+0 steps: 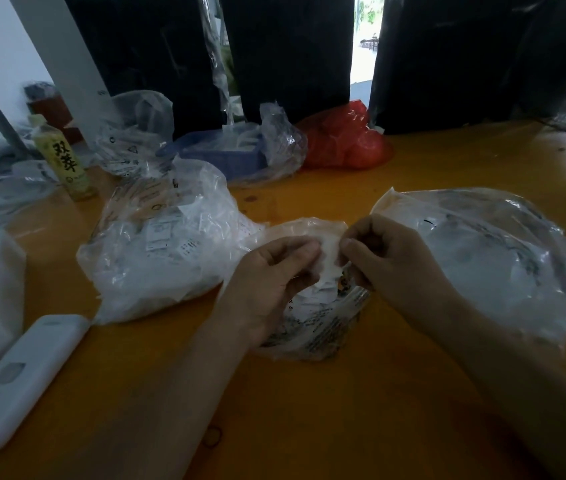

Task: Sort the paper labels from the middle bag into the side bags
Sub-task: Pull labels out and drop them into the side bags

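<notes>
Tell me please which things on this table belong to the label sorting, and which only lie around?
Belong to the job:
- middle bag
- left side bag
- right side bag
- paper labels, pinched by the left hand and right hand

Only lying about:
- drink bottle
- white phone
- red bag
- blue basket

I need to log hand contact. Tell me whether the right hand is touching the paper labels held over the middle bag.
Touching. The head view shows the right hand pinching the paper labels from one side, with the left hand gripping the other.
</notes>
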Tool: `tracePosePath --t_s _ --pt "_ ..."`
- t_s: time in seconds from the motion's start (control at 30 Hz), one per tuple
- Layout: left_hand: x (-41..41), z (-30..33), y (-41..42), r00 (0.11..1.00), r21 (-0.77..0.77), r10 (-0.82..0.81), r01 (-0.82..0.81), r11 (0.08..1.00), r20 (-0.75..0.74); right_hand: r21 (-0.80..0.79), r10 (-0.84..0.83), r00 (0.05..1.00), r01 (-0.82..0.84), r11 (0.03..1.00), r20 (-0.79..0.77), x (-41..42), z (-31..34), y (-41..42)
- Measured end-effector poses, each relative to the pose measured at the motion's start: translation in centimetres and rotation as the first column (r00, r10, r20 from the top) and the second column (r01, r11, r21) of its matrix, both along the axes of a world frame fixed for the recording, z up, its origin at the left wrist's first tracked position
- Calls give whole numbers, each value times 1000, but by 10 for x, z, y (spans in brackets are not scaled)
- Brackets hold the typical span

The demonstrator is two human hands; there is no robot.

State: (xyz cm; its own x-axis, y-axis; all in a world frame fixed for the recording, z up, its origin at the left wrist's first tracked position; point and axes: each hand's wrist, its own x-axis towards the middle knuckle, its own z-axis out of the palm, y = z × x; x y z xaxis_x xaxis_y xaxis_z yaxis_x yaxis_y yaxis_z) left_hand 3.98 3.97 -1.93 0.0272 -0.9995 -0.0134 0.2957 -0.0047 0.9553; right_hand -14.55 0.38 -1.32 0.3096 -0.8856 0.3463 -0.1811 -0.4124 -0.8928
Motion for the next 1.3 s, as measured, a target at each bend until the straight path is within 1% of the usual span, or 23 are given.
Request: tracePosePath --t_s 0.1,0.23,0.33,0.47,0.53,0.57,0.6,0.63,0.67,0.7,0.73,0.77,0.83,0.9,0.97,1.03,1.07,1.1,1.13,1.17,1.2,1.23,1.3 --pt "-1 0 1 1000 25 25 -25 999 -15 -18 -24 1000 24 1000 -6 -1 1 0" --pt "-3 -3 1 997 43 78 -79 996 21 -47 -110 993 109 993 -35 -4 8 -2" --pt "-5 -4 1 996 41 77 -79 996 41 16 -100 995 100 995 -14 -7 10 -1" --pt "-5 -2 1 994 47 98 -101 994 51 142 -88 993 76 987 83 -9 14 0" --pt "-3 0 1 993 49 120 -120 992 8 93 -174 984 170 981 41 -14 18 -3" --pt "-1 1 1 990 49 140 -138 989 -22 4 -260 965 260 966 -42 -19 20 -6" --pt "1 1 0 986 44 161 -158 986 -51 -125 -367 915 349 929 -167 -25 23 -11" --pt "2 2 0 981 39 180 -178 983 -78 -277 -474 814 396 875 -336 -33 25 -16" --pt "4 2 -1 975 33 193 -190 981 -109 -402 -563 659 400 824 -499 -42 27 -20" --pt "5 3 -1 970 27 198 -196 980 -142 -479 -618 488 391 786 -616 -50 28 -26" --pt "7 3 -1 965 24 198 -196 980 -172 -519 -647 355 394 758 -675 -57 27 -31" --pt "7 3 -2 959 24 198 -198 980 -200 -534 -651 266 398 746 -711 -63 26 -33" --pt "9 3 -3 945 32 208 -206 978 -253 -520 -613 156 395 757 -774 -68 22 -32" --pt "10 2 -5 937 38 208 -206 978 -281 -525 -586 84 354 774 -806 -72 15 -34" --pt "9 2 -5 936 33 193 -192 981 -296 -481 -541 113 334 810 -833 -71 12 -40" --pt "8 2 -4 935 16 175 -179 984 -307 -396 -481 216 341 853 -850 -61 11 -45" --pt "8 3 -4 937 12 172 -177 984 -304 -426 -512 295 308 850 -807 -53 11 -44" --pt "8 2 -4 938 14 176 -181 983 -298 -498 -558 424 254 829 -713 -43 8 -39" --pt "7 2 -4 939 17 177 -180 983 -293 -544 -541 575 188 818 -614 -30 6 -30" --pt "8 2 -4 942 19 171 -173 985 -290 -523 -438 694 103 846 -572 -17 5 -19" --pt "8 1 -4 945 20 160 -161 987 -287 -469 -303 759 -4 883 -577 -6 4 -11" --pt "8 1 -3 947 24 151 -150 988 -282 -409 -195 757 -102 907 -623 3 -2 -9" --pt "8 2 -3 949 34 142 -138 990 -282 -379 -160 677 -189 906 -718 14 -15 -14"
